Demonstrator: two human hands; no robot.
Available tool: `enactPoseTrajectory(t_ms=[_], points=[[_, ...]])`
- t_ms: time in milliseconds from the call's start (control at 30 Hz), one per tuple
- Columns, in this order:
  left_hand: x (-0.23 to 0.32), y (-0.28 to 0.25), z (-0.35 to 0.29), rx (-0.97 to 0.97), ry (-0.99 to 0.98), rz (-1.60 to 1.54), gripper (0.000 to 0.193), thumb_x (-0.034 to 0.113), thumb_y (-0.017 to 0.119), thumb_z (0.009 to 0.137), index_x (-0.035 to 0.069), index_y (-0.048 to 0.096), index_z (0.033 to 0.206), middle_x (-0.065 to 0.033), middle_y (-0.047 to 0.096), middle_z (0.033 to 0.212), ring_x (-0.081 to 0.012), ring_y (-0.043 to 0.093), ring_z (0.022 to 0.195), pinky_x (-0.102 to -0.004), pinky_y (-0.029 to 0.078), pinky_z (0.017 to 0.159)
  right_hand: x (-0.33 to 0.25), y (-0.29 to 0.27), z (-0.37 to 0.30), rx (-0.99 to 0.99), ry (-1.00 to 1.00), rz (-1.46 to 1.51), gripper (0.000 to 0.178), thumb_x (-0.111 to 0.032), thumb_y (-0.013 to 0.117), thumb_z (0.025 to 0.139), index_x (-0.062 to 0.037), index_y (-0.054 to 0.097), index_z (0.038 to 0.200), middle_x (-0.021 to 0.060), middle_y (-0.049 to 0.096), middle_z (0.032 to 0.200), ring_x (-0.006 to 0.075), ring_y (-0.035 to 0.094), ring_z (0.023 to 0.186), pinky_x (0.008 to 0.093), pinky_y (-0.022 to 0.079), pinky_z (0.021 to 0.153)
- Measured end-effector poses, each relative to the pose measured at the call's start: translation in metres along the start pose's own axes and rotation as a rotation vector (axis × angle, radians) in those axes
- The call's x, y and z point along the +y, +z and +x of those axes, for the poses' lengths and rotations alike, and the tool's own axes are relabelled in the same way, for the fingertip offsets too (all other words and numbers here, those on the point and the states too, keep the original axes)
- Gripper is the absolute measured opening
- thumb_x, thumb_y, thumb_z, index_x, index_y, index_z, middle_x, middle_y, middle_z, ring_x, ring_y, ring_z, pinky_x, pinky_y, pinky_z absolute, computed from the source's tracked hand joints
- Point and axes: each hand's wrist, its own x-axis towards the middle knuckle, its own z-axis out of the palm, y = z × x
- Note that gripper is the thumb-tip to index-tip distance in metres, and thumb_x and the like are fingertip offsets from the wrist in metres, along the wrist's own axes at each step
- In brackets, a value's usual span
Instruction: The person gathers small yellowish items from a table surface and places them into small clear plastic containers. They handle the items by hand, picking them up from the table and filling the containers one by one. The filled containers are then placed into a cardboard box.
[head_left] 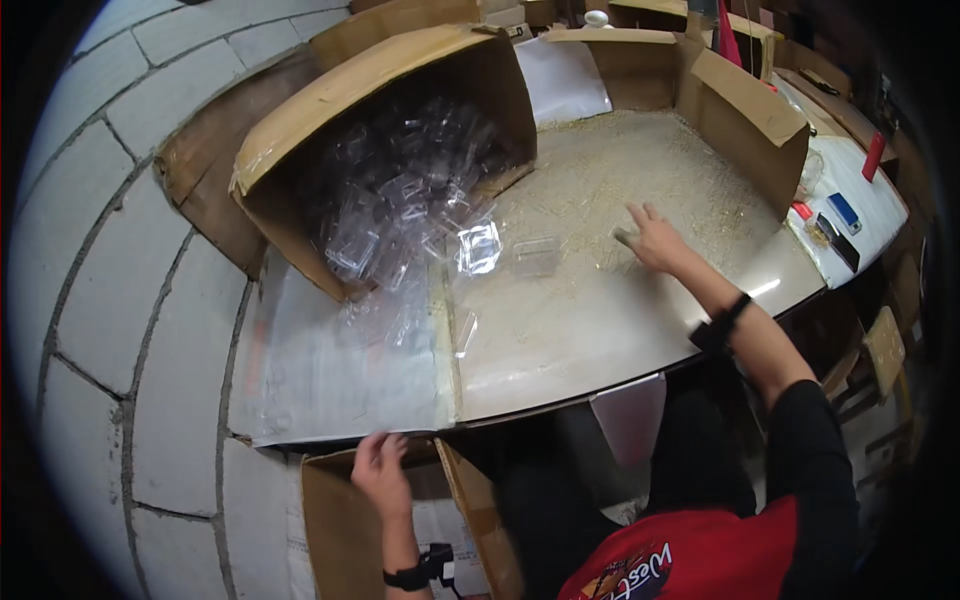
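Observation:
My right hand reaches over the middle of the table, its fingers apart and nothing visible in them. Below and around it, many tiny gold-coloured thin pieces lie scattered on the tabletop. A clear plastic case rests flat to the left of that hand. Near the table's front edge my left hand hangs above an open cardboard box; its fingers are loosely bent and apart, slightly blurred, with nothing seen in them. Clear plastic cases spill in a heap from a big cardboard box tipped on its side.
Cardboard walls border the table's back and right. On a white surface at right lie a dark phone-like object, a blue item and a red cylinder. A block wall stands at left. A pale panel hangs below the front edge.

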Motion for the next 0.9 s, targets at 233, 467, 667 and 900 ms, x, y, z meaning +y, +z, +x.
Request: enactPoseTrajectory(t_ms=[233, 467, 667, 900], points=[[0.017, 0.22, 0.098, -0.398, 0.269, 0.88, 0.034, 0.029, 0.057, 0.085, -0.005, 0.064, 0.08, -0.0204, 0.065, 0.078, -0.0335, 0.065, 0.075, -0.0402, 0.05, 0.068, -0.097, 0.012, 0.009, -0.345, -0.023, -0.123, 0.066, -0.05, 0.036, 0.092, -0.0085, 0.026, 0.144, 0.0206, 0.02, 0.149, 0.0486, 0.015, 0.135, 0.0631, 0.022, 0.104], [-0.023, 0.28, 0.13, -0.17, 0.192, 0.955, 0.028, 0.03, 0.064, 0.077, 0.002, 0.065, 0.078, -0.0192, 0.066, 0.08, -0.0387, 0.063, 0.082, -0.0465, 0.048, 0.072, -0.049, 0.001, -0.079, -0.269, -0.419, -0.043, 0.057, -0.033, 0.043, 0.092, -0.0034, 0.032, 0.14, 0.0218, 0.024, 0.147, 0.0397, 0.021, 0.137, 0.0449, 0.028, 0.108], [0.009, 0.261, 0.094, -0.246, 0.159, 0.966, 0.021, 0.022, 0.065, 0.074, 0.001, 0.062, 0.076, -0.0197, 0.065, 0.081, -0.0385, 0.063, 0.08, -0.046, 0.049, 0.07, -0.003, -0.033, -0.104, 0.013, -0.373, 0.444, 0.034, -0.022, 0.058, 0.086, -0.003, 0.058, 0.115, 0.0165, 0.053, 0.124, 0.0326, 0.049, 0.116, 0.0388, 0.042, 0.096], [-0.013, 0.224, 0.058, -0.28, 0.004, 0.634, 0.019, 0.016, 0.063, 0.077, -0.002, 0.057, 0.074, -0.0174, 0.063, 0.066, -0.031, 0.065, 0.061, -0.0392, 0.051, 0.057, -0.104, -0.004, -0.068, 0.045, -0.382, 0.412, 0.016, -0.013, 0.057, 0.081, -0.0037, 0.065, 0.091, 0.0153, 0.062, 0.096, 0.0321, 0.059, 0.094, 0.0392, 0.05, 0.079]])
